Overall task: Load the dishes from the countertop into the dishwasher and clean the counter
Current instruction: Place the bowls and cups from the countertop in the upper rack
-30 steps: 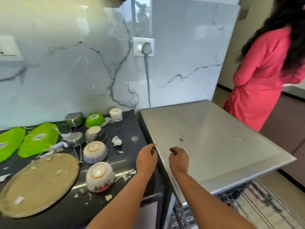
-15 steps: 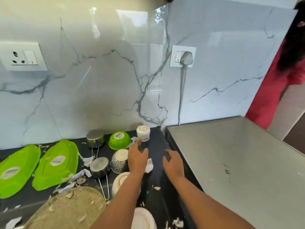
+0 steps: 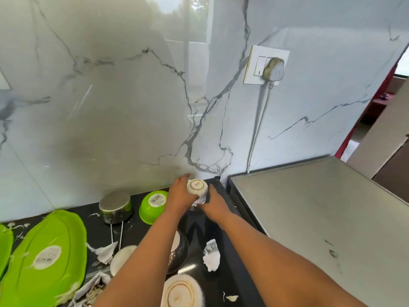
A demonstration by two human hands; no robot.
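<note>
A small white cup (image 3: pixel 197 186) stands upside down at the back of the black countertop (image 3: pixel 223 269), close to the marble wall. My left hand (image 3: pixel 180 196) grips it from the left side. My right hand (image 3: pixel 216 207) is just right of the cup, thumb against its side, fingertips at a paper scrap (image 3: pixel 198 203) beneath it; its grasp is hidden. Other upturned dishes: a green bowl (image 3: pixel 153 203), a steel saucepan (image 3: pixel 115 206), a dark patterned bowl (image 3: pixel 181 249), a white bowl (image 3: pixel 182 292) and two green plates (image 3: pixel 44 260).
The dishwasher's steel top (image 3: pixel 321 218) fills the right side, level with the counter. A plug and cord (image 3: pixel 273 68) hang on the wall above its back corner. Torn paper scraps (image 3: pixel 211 254) lie scattered among the dishes.
Both hands moved from the dishwasher's edge back along the counter to the wall. My left hand has closed round the white cup, and my right hand came up beside it.
</note>
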